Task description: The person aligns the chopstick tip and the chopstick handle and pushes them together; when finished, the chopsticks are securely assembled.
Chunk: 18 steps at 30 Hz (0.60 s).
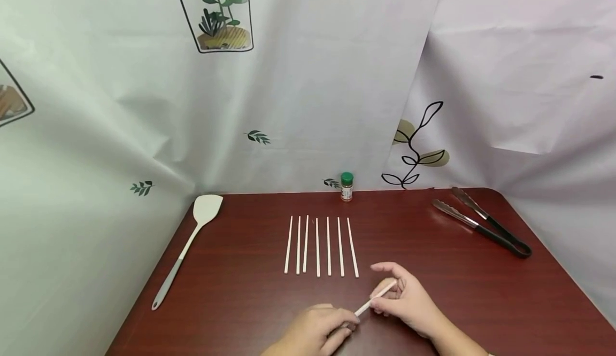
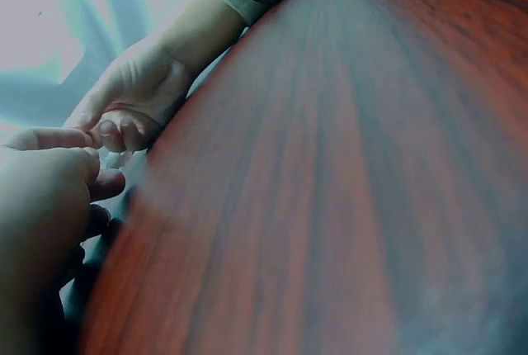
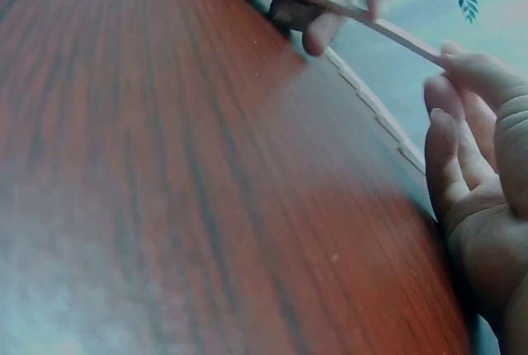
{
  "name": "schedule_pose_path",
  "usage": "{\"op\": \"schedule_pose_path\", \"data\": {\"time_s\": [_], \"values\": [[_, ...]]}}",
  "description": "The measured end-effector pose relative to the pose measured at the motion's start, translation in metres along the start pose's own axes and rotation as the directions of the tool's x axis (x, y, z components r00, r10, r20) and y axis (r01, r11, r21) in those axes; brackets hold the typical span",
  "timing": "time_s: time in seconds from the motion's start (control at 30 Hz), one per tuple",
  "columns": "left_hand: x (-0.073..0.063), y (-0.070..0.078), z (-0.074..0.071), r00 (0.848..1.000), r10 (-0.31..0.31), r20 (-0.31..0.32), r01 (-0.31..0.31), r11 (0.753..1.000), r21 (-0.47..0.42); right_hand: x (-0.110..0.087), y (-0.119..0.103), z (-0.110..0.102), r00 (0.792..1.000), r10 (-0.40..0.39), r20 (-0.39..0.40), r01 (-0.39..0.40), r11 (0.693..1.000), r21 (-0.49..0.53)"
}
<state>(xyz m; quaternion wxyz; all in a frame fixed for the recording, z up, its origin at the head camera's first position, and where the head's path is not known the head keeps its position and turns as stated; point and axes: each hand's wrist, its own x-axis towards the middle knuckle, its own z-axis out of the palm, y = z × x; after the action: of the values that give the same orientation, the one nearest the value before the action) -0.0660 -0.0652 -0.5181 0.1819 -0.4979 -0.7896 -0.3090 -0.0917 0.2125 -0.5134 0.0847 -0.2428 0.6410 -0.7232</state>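
A slim white chopstick [image 1: 363, 308] slants between my two hands over the near part of the table. My left hand [image 1: 317, 328] pinches its lower-left end, covering the tip. My right hand [image 1: 409, 301] pinches it farther up between thumb and curled fingers, index finger lifted away. The right wrist view shows the same chopstick [image 3: 400, 35] stretched from hand to hand, close above the tabletop. Beyond the hands, several matching chopsticks [image 1: 329, 246] lie side by side in a row, pointing away from me.
On the left of the dark red table [image 1: 231, 292] lies a white spatula [image 1: 208, 209] with a grey handle. Metal tongs [image 1: 481, 222] with black handles lie spread at the right. A small green-capped jar [image 1: 346, 187] stands at the back edge, before a printed curtain [image 1: 308, 89].
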Motion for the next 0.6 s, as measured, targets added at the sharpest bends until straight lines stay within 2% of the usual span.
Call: {"op": "schedule_pose_path", "data": {"time_s": [0.07,0.13,0.27,0.37,0.43,0.53,0.6], "values": [[0.002,-0.002,0.0,0.999,0.041,0.021,-0.041,0.999,0.007,0.002,-0.001,0.0,0.998,0.038,-0.047,-0.036,0.998,0.045],[0.002,-0.003,0.0,0.996,0.078,0.032,-0.079,0.996,0.028,0.004,-0.002,0.001,0.993,0.061,-0.101,-0.057,0.997,0.042],[0.003,-0.005,0.002,0.989,0.141,0.051,-0.144,0.987,0.077,0.006,-0.002,0.003,0.978,0.058,-0.198,-0.059,0.998,0.002],[0.006,-0.005,0.006,0.979,0.181,0.095,-0.194,0.971,0.142,0.008,-0.001,0.004,0.968,0.039,-0.247,-0.044,0.999,-0.013],[0.011,-0.002,0.01,0.97,0.189,0.15,-0.217,0.957,0.195,0.008,0.0,0.004,0.964,0.026,-0.266,-0.034,0.999,-0.023],[0.019,0.005,0.018,0.962,0.159,0.222,-0.213,0.946,0.246,0.009,0.002,0.002,0.964,-0.001,-0.266,-0.015,0.998,-0.058],[0.024,0.01,0.022,0.958,0.135,0.251,-0.196,0.952,0.235,0.012,0.003,0.0,0.965,-0.016,-0.262,-0.01,0.995,-0.098]]}}
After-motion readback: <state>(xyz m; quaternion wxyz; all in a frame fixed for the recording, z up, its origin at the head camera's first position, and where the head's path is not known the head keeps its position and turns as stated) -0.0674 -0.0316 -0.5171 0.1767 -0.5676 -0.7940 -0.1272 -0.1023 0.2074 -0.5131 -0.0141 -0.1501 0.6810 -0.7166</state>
